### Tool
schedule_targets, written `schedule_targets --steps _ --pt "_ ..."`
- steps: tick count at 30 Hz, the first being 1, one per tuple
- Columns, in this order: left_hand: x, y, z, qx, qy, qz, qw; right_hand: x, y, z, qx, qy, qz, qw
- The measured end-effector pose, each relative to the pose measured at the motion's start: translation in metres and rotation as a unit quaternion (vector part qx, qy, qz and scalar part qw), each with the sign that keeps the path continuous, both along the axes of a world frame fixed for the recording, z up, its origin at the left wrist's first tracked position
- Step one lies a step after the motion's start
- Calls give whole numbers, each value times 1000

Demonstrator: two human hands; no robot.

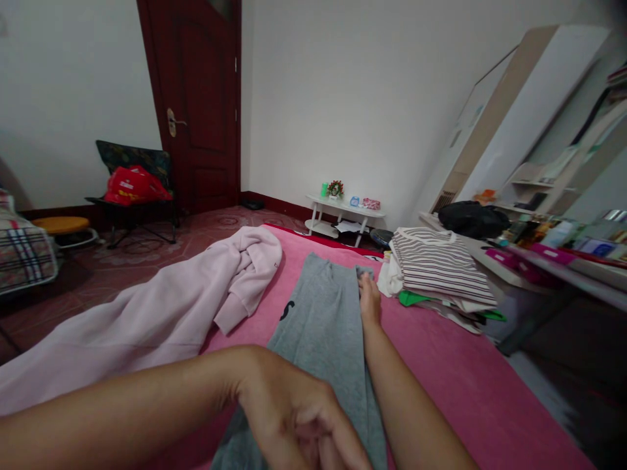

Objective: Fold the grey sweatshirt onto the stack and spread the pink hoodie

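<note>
A grey pair of what look like sweatpants [323, 326] lies lengthwise in front of me on a pink blanket [431, 372], with a black letter on the left side. At its far right corner, my right hand [371, 300] is closed on the grey cloth. My left hand [298, 411] bends over the near part of the garment with its fingers curled. The bottom edge of the view cuts off those fingertips, so what they hold is hidden. To the left a pale pink hooded sweatshirt [161, 313] is spread out, one cuff pointing toward the grey cloth.
A stack of folded clothes [435, 267], striped on top, sits at the bed's right. Beyond it stands a cluttered desk [543, 267]. A low white table [343, 207] is by the far wall. A chair with a red bag [134, 186] and an orange-topped stool [63, 225] are at left.
</note>
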State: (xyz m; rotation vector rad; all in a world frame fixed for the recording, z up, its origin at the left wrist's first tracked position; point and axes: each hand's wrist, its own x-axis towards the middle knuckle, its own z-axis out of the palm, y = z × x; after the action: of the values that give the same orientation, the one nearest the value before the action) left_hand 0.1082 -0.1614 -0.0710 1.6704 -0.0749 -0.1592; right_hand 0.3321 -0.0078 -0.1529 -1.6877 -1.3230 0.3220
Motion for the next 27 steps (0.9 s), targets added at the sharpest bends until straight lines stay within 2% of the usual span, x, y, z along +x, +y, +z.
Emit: schedule_targets --steps 1,2,3,4,5,7,8,9,11,14,16,19,21,24,27 --pt "5 4 1 -9 13 -8 1000 1 1 -1 8 45 -9 999" --pt "11 10 3 8 17 15 1000 1 2 -2 15 87 -16 996" --pt "17 17 3 55 9 73 996 1 3 -3 19 118 -19 993" --pt "23 26 2 126 -10 159 979 0 3 -4 21 131 -18 991" --pt "29 35 -2 213 -32 251 944 0 4 -5 22 136 -17 990" --pt "37 56 -17 383 -50 388 837 -1 6 -8 24 143 -18 989" --pt "39 65 -27 446 -38 423 788 0 6 -10 26 147 -22 988" --pt "40 73 -38 489 -16 442 752 1 6 -11 26 150 -28 988" --pt "41 84 -59 533 26 459 710 2 5 -13 26 153 -43 987" --pt "40 87 -75 559 43 459 689 0 4 -9 44 100 -58 992" --pt "40 84 -77 568 41 454 685 -2 5 -4 61 -19 -44 997" --pt "41 81 -74 563 49 463 683 4 15 3 18 -188 12 982" --pt "43 85 -73 542 73 498 673 14 24 3 -23 -222 26 975" --pt "44 96 -74 497 130 564 646 31 33 -1 -43 -236 11 971" --pt "43 106 -75 488 158 575 637 35 31 -6 -63 -268 3 961"
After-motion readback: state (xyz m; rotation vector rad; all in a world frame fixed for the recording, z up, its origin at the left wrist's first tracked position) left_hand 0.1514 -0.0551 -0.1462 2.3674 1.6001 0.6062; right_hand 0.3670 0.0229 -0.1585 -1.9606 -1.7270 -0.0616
